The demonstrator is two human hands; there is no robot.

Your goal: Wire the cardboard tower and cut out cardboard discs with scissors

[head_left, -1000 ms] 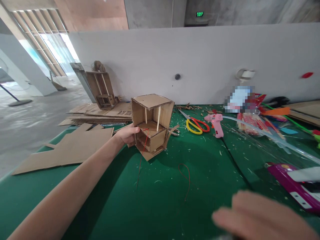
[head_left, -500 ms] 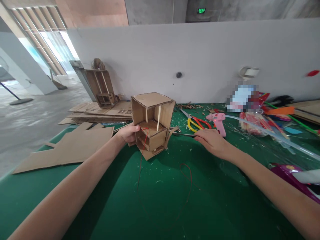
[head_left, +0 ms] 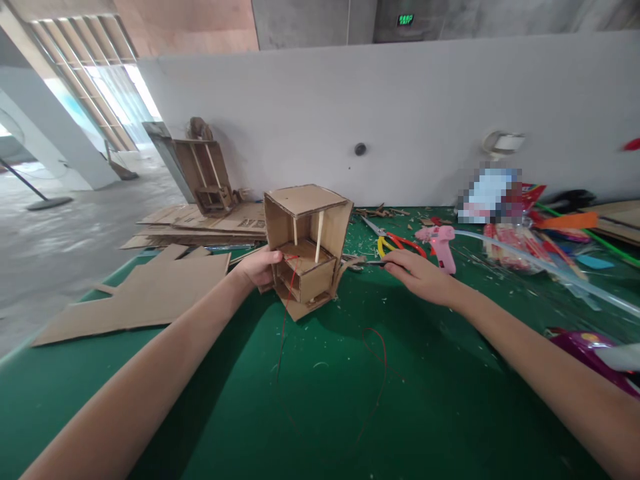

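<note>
Holding a cardboard box [head_left: 315, 283] with 2 pale sticks [head_left: 319, 237] inside

From the wearer's head, we look forward and down over a green table [head_left: 425, 400], the bare forearms [head_left: 165, 360] running inward from the lower corners. We face a pale wall [head_left: 300, 120] close behind the table, with the cardboard box [head_left: 315, 287] near mid-view and the floor [head_left: 100, 213] beyond at left.

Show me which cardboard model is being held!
The nearer model with red thread, gripped by the left hand; the other model sits on stacked cardboard near the wall.
</note>
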